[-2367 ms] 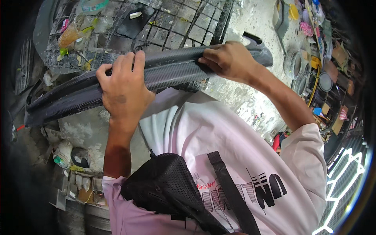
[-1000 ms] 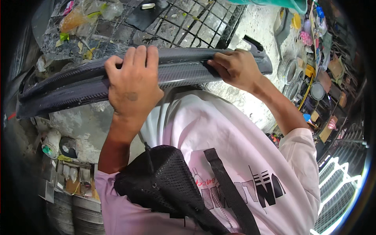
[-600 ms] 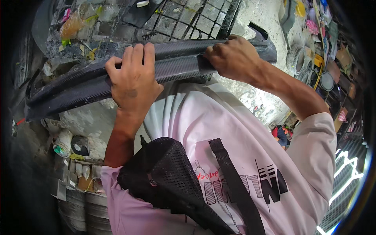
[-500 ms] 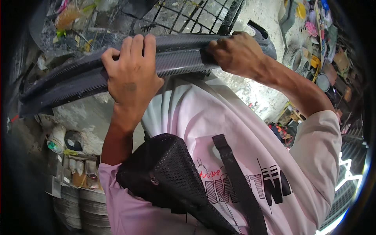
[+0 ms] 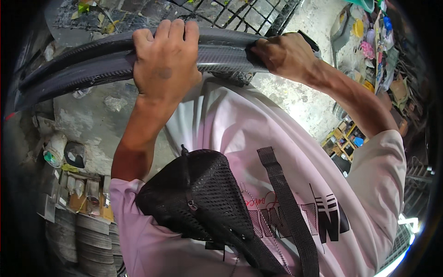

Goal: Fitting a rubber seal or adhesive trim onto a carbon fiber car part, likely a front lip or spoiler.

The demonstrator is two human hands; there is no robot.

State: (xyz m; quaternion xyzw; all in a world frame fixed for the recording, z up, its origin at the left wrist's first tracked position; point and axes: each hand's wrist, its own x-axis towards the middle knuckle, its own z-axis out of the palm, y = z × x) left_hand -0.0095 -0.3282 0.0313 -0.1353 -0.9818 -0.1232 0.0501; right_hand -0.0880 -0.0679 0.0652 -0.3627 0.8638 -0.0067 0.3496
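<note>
A long, curved car-body trim piece (image 5: 226,57), dark with a glossy carbon-fibre weave, stretches across the upper view in front of my body. My left hand (image 5: 167,64) is clamped over its middle, fingers across the top and thumb at the lower edge. Toward the right end, my right hand (image 5: 288,57) is closed on the same piece, its fingertips hidden. A black patch shows beside the right fingers; whether it is shadow or a separate pad I cannot tell. The left end of the trim reaches out toward the dark rim of the view.
Beyond the trim stands a black metal grid (image 5: 230,14). At lower left are a white container (image 5: 55,150) and a shelf of small items (image 5: 87,194). Clutter lines the far right, with a pink bundle (image 5: 368,50). A black bag (image 5: 194,194) hangs across my chest.
Both hands and the trim have shifted slightly up in the view, the left hand also to the right. My grip looks the same; the view itself has moved a little.
</note>
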